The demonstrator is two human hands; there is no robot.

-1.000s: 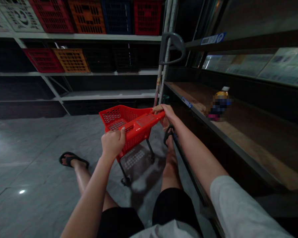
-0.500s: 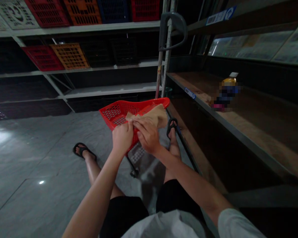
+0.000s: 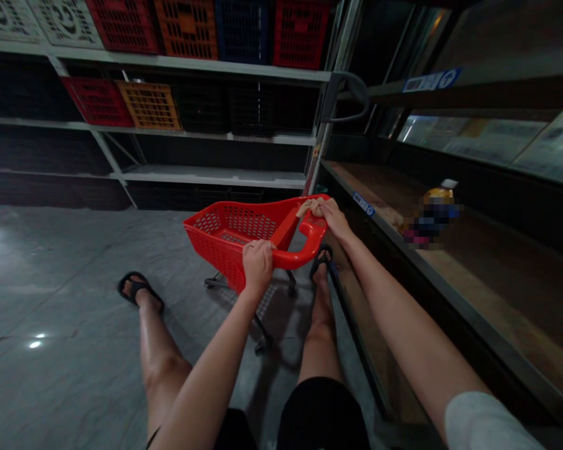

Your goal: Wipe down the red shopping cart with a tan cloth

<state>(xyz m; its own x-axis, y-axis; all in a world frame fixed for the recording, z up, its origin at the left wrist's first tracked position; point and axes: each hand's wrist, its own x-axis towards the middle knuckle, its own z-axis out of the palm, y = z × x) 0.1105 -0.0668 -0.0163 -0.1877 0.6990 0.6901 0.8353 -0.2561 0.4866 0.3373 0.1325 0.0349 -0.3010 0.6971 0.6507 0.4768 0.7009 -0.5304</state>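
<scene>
A small red plastic shopping cart [image 3: 216, 250] on a wheeled metal frame stands between my legs, its perforated basket pointing left. My left hand [image 3: 258, 264] is closed around the cart's edge, where the curved handle [image 3: 293, 258] meets the basket. At the handle's far right corner, my right hand [image 3: 332, 215] presses a tan cloth [image 3: 308, 205] against the red plastic. Part of that cloth is hidden under the fingers. The basket's interior, as far as it shows, holds nothing I can make out.
Close on my right runs a wooden shelf [image 3: 492, 275] with a blurred-out bottle [image 3: 438, 195] on it. A pallet-jack-like grey handle [image 3: 344, 100] rises behind the cart. White racks [image 3: 206, 175] with coloured crates [image 3: 150, 105] line the back. Grey floor [image 3: 75, 337] extends left.
My hands have moved apart from where they met over the basket. The right one has carried the cloth to the far right corner; the left now grips the cart by the handle.
</scene>
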